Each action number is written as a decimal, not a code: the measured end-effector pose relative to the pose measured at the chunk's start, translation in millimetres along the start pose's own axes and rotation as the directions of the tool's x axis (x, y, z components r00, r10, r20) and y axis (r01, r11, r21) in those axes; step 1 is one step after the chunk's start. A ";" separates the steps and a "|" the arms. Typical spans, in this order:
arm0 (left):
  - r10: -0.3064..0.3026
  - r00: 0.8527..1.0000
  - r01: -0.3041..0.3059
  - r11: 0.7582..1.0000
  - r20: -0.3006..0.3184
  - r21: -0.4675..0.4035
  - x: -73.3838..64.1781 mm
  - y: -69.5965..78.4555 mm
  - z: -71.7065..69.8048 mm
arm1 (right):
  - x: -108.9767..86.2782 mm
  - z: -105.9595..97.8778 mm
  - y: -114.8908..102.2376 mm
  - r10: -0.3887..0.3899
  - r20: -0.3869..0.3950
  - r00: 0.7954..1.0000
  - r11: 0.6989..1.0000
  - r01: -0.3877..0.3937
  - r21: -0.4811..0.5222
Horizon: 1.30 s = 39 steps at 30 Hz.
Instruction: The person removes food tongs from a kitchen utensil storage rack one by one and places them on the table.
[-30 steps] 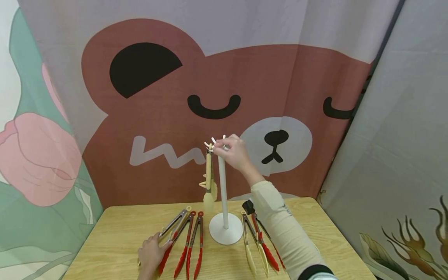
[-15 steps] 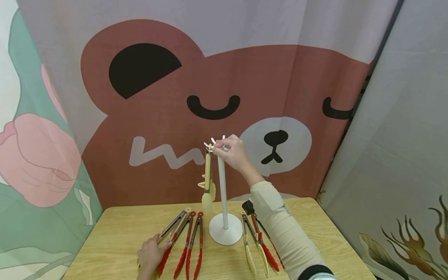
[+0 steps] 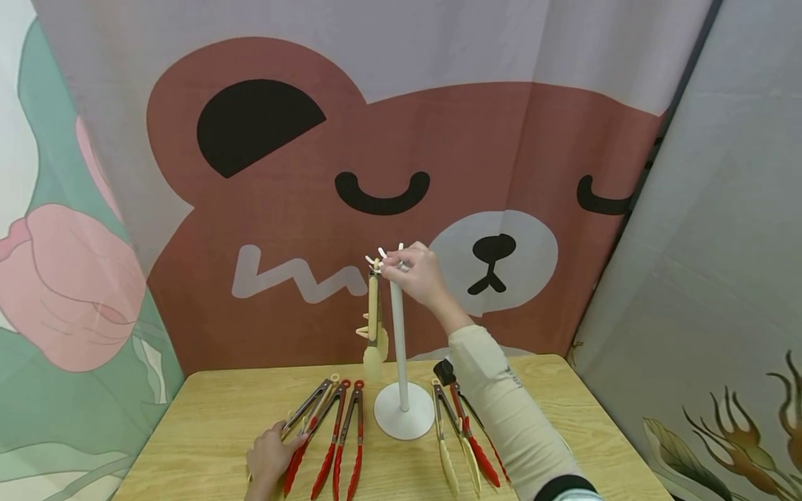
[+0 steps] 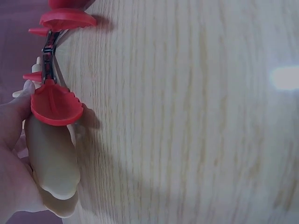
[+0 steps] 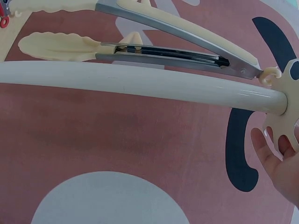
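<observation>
My right hand (image 3: pixel 416 275) holds the top of a white stand (image 3: pixel 399 334), its fingers at the hooked plate (image 5: pixel 286 91). From one hook hangs a pair of cream-tipped tongs (image 3: pixel 373 309) by its ring, heads down, beside the pole. Low on the left, my left hand (image 3: pixel 269 458) grips another pair of cream-tipped tongs (image 4: pixel 51 156) that lies on the table. In the left wrist view its thumb is close to the head of red-tipped tongs (image 4: pixel 56 105); whether they touch I cannot tell.
Two pairs of red-tipped tongs (image 3: pixel 357 428) lie left of the round base (image 3: pixel 390 417). On the right, cream-tipped tongs (image 3: pixel 445 445) and red-tipped tongs (image 3: pixel 479 445) lie partly near my sleeve (image 3: pixel 510 396). A bear-print curtain (image 3: pixel 282 209) hangs behind the wooden table (image 3: pixel 188 431).
The hanging tongs sway slightly left, then back a little. Both hands stay in place.
</observation>
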<state>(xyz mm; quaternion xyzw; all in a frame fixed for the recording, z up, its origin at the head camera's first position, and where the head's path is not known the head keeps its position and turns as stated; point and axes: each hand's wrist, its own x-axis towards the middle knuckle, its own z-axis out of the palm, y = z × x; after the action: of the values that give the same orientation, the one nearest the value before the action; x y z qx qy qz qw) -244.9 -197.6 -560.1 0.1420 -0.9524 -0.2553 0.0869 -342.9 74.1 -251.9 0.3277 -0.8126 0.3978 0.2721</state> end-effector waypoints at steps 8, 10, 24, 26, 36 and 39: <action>0.006 1.000 -0.006 1.000 0.018 0.006 0.8 0.0 -1.4 | -0.1 0.2 1.2 -0.001 -0.004 1.000 1.000 0.001 -0.002; 0.001 1.000 -0.001 1.000 0.027 0.006 1.1 -0.8 -0.9 | -0.2 0.2 1.1 -0.002 -0.003 1.000 1.000 0.002 -0.003; -0.016 0.997 0.016 1.000 0.071 0.001 4.4 -3.8 1.7 | -0.6 -0.5 -0.2 0.003 0.000 1.000 1.000 -0.003 0.007; -0.010 0.998 0.011 1.000 0.068 -0.012 4.4 -4.3 1.7 | -0.6 -0.2 -0.2 0.001 -0.004 1.000 1.000 -0.001 0.008; -0.016 0.998 0.019 0.999 0.066 -0.051 4.2 -3.7 0.5 | -0.8 -0.4 -0.5 0.007 -0.005 1.000 1.000 -0.007 0.005; -0.035 0.996 0.039 0.998 0.083 -0.052 3.6 -2.9 0.3 | -1.7 -0.7 -0.3 0.004 -0.002 1.000 1.000 -0.004 0.012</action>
<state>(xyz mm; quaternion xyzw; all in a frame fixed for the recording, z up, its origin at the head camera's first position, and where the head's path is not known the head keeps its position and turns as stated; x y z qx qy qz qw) -247.8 -201.0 -561.5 0.1468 -0.9452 -0.2878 0.0470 -341.5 75.0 -252.6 0.3272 -0.8106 0.4038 0.2700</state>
